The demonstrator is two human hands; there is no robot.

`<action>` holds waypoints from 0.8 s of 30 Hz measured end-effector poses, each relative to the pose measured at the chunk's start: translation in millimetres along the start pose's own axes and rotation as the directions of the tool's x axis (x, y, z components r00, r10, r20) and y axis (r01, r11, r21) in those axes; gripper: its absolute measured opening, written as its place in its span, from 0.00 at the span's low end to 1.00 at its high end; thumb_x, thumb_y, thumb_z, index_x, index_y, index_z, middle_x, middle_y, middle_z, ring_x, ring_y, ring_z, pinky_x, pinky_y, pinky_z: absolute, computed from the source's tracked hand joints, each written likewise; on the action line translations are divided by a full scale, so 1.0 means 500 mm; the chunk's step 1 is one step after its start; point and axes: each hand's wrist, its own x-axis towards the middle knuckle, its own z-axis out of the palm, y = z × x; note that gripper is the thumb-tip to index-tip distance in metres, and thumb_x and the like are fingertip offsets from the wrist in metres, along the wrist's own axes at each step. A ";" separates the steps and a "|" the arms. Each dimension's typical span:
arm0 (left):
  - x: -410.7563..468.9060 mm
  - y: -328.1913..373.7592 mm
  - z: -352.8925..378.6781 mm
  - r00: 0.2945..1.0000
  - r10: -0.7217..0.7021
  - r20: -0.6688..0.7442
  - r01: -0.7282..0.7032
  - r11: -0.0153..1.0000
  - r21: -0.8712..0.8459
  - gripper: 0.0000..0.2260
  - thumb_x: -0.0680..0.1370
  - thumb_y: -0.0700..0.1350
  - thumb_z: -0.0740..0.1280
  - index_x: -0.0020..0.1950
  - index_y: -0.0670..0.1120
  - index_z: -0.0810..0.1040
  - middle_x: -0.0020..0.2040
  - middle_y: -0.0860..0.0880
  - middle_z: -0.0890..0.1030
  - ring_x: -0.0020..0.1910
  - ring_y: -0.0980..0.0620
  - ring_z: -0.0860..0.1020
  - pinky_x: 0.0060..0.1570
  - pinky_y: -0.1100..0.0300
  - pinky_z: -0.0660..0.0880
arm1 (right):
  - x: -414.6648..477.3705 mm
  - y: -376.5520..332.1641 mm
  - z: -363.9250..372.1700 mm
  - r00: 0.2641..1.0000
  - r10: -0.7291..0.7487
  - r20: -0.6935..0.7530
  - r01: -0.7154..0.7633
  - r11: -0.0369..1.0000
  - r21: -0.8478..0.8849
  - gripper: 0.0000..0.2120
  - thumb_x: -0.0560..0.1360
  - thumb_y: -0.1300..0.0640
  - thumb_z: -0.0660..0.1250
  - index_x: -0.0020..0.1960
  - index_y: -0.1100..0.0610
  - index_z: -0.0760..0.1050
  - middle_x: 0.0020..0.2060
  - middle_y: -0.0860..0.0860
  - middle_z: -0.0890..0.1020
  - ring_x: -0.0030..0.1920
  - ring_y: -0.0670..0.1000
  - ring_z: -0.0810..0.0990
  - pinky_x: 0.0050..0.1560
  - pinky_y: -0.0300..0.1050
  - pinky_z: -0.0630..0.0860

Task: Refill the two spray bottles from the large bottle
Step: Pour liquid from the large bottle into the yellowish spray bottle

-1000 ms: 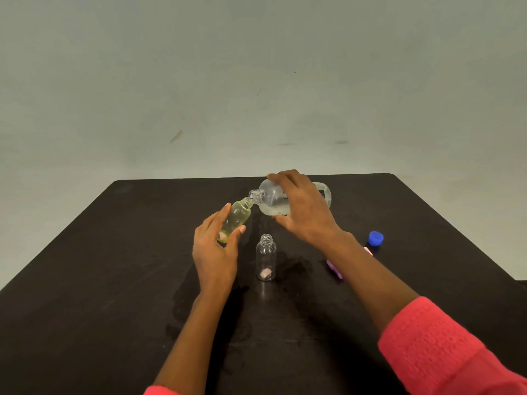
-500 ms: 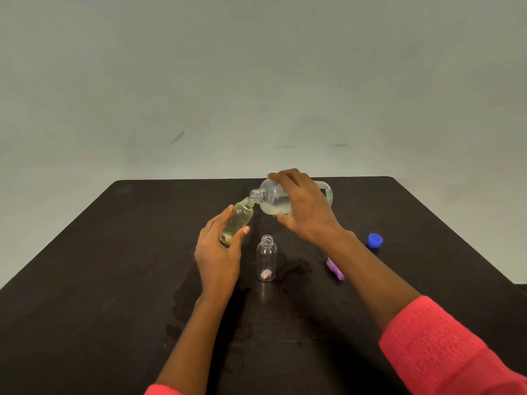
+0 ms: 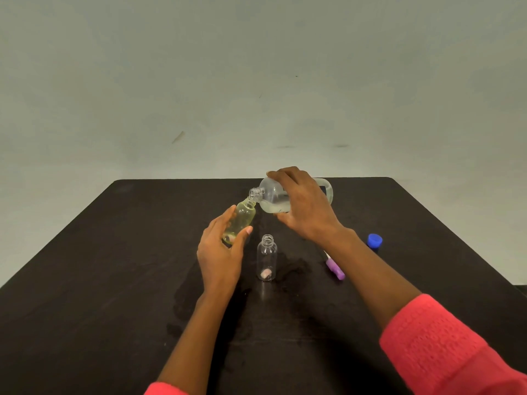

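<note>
Fingers [image 3: 288, 178] tip large bottle [image 3: 272, 199] sideways, neck leftward onto spray bottle [image 3: 241, 220]

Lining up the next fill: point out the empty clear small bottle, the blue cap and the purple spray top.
Empty clear small bottle [image 3: 266, 259], head view, mid body.
Blue cap [image 3: 374, 240], head view, top.
Purple spray top [image 3: 335, 269], head view, purple body.

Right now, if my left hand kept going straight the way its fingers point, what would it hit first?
The left hand is wrapped around the small tilted bottle. Pushed on up and away, that bottle's mouth would likely meet the large bottle's neck first; depth is uncertain.
</note>
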 end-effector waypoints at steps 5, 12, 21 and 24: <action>0.000 -0.001 0.000 1.000 -0.003 0.002 0.003 1.000 0.006 0.21 0.72 0.46 0.73 0.64 0.56 0.75 0.56 0.56 0.79 0.56 0.57 0.77 0.55 0.53 0.76 | 0.002 -0.002 -0.001 1.000 -0.007 -0.002 0.007 1.000 -0.005 0.34 0.61 0.64 0.77 0.65 0.57 0.71 0.58 0.55 0.75 0.56 0.56 0.74 0.53 0.46 0.71; -0.001 0.000 0.001 1.000 -0.013 0.002 0.013 1.000 -0.014 0.21 0.71 0.46 0.74 0.63 0.57 0.75 0.56 0.57 0.79 0.55 0.57 0.77 0.55 0.51 0.76 | 0.004 -0.003 -0.002 1.000 -0.016 0.003 0.016 1.000 -0.011 0.34 0.60 0.64 0.77 0.65 0.57 0.71 0.58 0.55 0.75 0.57 0.56 0.74 0.53 0.47 0.71; -0.003 0.005 0.001 1.000 -0.022 0.016 0.023 0.999 -0.029 0.21 0.71 0.46 0.74 0.63 0.55 0.75 0.56 0.58 0.79 0.54 0.60 0.77 0.55 0.57 0.76 | 0.006 -0.002 -0.005 1.000 -0.027 0.001 0.027 0.999 -0.025 0.35 0.60 0.64 0.77 0.65 0.57 0.71 0.58 0.55 0.75 0.56 0.56 0.74 0.53 0.48 0.72; -0.003 0.005 0.002 1.000 -0.022 0.022 0.022 0.999 -0.027 0.21 0.71 0.46 0.74 0.64 0.53 0.75 0.55 0.58 0.79 0.53 0.61 0.77 0.54 0.60 0.76 | 0.007 -0.003 -0.007 1.000 -0.030 -0.002 0.030 0.999 -0.029 0.34 0.60 0.64 0.77 0.65 0.57 0.71 0.58 0.55 0.75 0.56 0.56 0.74 0.53 0.47 0.72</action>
